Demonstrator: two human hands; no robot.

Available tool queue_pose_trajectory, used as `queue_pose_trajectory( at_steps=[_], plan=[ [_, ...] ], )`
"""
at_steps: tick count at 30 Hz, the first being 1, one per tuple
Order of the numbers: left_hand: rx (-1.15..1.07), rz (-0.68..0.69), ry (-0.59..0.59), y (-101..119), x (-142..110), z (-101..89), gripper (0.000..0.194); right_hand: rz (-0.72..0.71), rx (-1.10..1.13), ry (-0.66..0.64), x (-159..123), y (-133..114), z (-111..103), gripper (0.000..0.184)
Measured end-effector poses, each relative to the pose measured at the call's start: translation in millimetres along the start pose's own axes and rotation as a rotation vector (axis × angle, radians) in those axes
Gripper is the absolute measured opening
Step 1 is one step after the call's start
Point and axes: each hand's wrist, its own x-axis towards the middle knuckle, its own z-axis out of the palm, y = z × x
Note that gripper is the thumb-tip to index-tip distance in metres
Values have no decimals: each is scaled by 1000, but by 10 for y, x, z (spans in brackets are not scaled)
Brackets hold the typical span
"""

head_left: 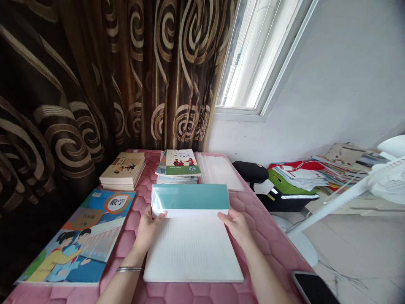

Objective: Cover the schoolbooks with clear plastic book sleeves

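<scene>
A teal-covered book point(190, 196) with a glossy clear layer over its cover is in front of me, its far part raised. At its left edge, my left hand point(149, 223) is closed, thumb in front and the other fingers mostly hidden. My right hand point(236, 223) grips the right edge in the same way. Below the teal band, a broad white surface point(193, 249) stretches towards me over the pink quilted cover point(125, 257). Whether that white surface belongs to the same book, I cannot tell.
On the left lies a colourful textbook point(82, 236), with a stack of tan books point(122, 169) behind it. Beyond my hands are more booklets point(182, 164) and clear plastic sheets point(220, 171). A phone point(316, 287) sits near the right edge; a white fan point(341, 196) stands beyond.
</scene>
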Motion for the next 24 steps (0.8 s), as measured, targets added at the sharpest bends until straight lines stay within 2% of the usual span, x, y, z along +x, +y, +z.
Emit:
queue_pose_trajectory(
  at_steps=[9,14,19,22,24],
  plan=[
    [25,-14,13,30,1,6,47,-35,-21,14,-10,-54,3,47],
    [14,-7,7,29,4,13,47,-127,120,-24,-27,-103,72,51],
    [12,-5,-5,27,-1,13,45,-52,229,46,-29,-53,131,47],
    [133,-2,30,-6,6,-5,43,-22,226,76,-19,-6,133,47],
    [324,25,111,-3,-4,-8,44,-18,230,94,-15,5,136,49]
  ],
)
